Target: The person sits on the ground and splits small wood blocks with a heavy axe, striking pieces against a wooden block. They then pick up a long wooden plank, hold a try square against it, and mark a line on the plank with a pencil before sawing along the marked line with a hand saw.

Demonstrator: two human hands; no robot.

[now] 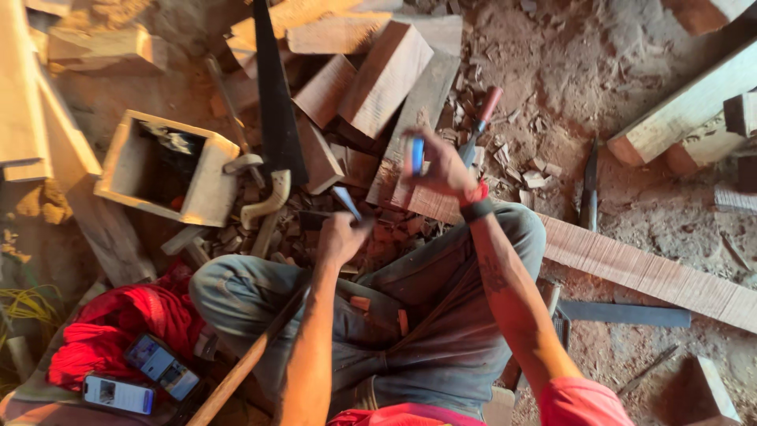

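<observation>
At the far left we see yellow cord [27, 304] on the dirt, then a red cloth [110, 327] with two phones [162, 367] lying on and just below it. Above these sits an open wooden box [201, 197], dark inside. Beside the box a saw [276, 118] stands with its black blade pointing up and its pale handle at the bottom, and offcut blocks [378, 79] are stacked behind it.

A long wooden handle [244, 367] runs diagonally from the bottom edge up across our left knee. Our left hand [339, 237] is closed in a fist around the grip of a chisel [347, 203], whose grey blade sticks up and leftward out of the fist. The chisel sits low over the chips between our knees.

Just right and higher, our right hand [441, 170] is pinched shut on a small blue block [416, 154], held upright between thumb and fingers, near the chisel tip but apart from it. A red and black band wraps the wrist [475, 201].

Behind the right hand lies a red-handled tool [482, 118]. A ridged plank [646, 272] runs from our right knee toward the right edge, with a dark blade [590, 189] on the dirt above it and a flat grey bar [627, 314] below. Beams [686, 106] fill the top right corner.
</observation>
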